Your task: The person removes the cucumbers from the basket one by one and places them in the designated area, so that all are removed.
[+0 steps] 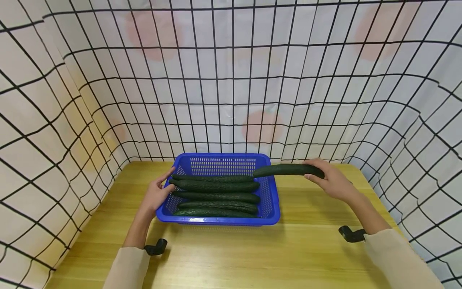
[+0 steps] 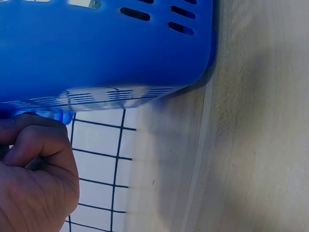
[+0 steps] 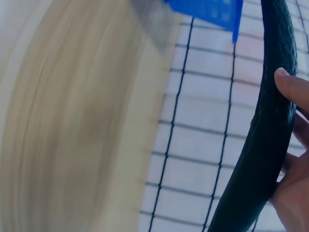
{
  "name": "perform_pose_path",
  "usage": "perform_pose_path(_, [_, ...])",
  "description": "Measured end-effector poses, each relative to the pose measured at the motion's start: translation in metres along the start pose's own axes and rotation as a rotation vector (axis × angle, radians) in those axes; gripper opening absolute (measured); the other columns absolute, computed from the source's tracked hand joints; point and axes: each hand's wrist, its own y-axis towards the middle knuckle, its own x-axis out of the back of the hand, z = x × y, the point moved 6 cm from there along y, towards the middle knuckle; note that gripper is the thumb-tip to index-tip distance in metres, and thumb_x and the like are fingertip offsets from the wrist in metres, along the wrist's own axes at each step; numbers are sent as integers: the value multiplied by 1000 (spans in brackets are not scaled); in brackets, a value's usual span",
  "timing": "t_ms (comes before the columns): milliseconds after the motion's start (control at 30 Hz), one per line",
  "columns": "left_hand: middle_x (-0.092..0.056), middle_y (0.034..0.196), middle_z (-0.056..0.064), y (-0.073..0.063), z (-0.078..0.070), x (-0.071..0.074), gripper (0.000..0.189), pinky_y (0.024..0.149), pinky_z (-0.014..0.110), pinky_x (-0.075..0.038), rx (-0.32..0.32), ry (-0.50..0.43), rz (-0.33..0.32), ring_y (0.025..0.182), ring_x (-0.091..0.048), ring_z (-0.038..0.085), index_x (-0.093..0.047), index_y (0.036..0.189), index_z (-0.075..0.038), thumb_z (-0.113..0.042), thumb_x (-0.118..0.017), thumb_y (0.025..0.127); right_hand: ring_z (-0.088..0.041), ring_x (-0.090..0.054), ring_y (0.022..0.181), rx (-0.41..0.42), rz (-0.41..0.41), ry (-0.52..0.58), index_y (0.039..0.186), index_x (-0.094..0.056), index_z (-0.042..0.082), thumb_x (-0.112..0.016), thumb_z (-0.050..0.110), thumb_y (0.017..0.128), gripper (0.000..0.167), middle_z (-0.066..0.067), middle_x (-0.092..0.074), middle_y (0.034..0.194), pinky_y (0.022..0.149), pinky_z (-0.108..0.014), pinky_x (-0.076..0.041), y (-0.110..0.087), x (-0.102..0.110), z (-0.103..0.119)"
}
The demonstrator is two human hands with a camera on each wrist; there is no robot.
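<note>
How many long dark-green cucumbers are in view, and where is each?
6: five long dark-green cucumbers lie roughly parallel in the blue perforated plastic basket, and the sixth cucumber is held in the right hand. Others may be hidden underneath.

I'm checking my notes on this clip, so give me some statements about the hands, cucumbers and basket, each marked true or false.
1. The right hand grips a cucumber. True.
2. The left hand touches the left side of the basket. True.
3. The basket is red. False: it is blue.
4. Five cucumbers show inside the basket. True.
5. The gripped cucumber lies entirely inside the basket. False: most of it is outside, to the basket's right.
</note>
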Motion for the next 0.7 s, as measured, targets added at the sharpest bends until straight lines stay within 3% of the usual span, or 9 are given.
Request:
perform_pose_path(100, [-68, 114, 22, -1, 0, 0, 69, 65, 40, -63, -2, -8, 0, 75, -71, 26, -42, 158, -33, -10, -59, 96, -49, -45, 138, 13, -24, -3, 146, -54, 6, -62, 26, 104, 47, -23, -51, 149, 106, -68, -40, -6, 3, -12])
perform_pose_path(267, [-64, 124, 25, -2, 0, 0, 68, 64, 36, -62, -2, 0, 5, 73, -68, 24, -41, 159, -35, -11, -59, 97, -52, -45, 135, 1, -42, -14, 146, -55, 5, -63, 25, 104, 47, -25, -52, 148, 103, -69, -40, -14, 7, -33])
perform_pose_path(433, [-58, 139, 27, -3, -2, -1, 68, 68, 39, -63, 4, -6, 16, 81, -71, 28, -38, 160, -34, -10, -57, 99, -56, -42, 136, -30, -51, -9, 146, -54, 4, -64, 26, 103, 49, -28, -49, 150, 101, -72, -38, -21, 12, -55])
perform_pose_path(700, [-57, 141, 27, -2, -2, -2, 69, 67, 40, -64, -10, -26, 28, 80, -73, 28, -39, 160, -32, -9, -56, 98, -56, -43, 132, -35, -24, -33, 142, -56, 1, -65, 23, 103, 46, -31, -51, 146, 99, -72, -38, -23, 7, -85])
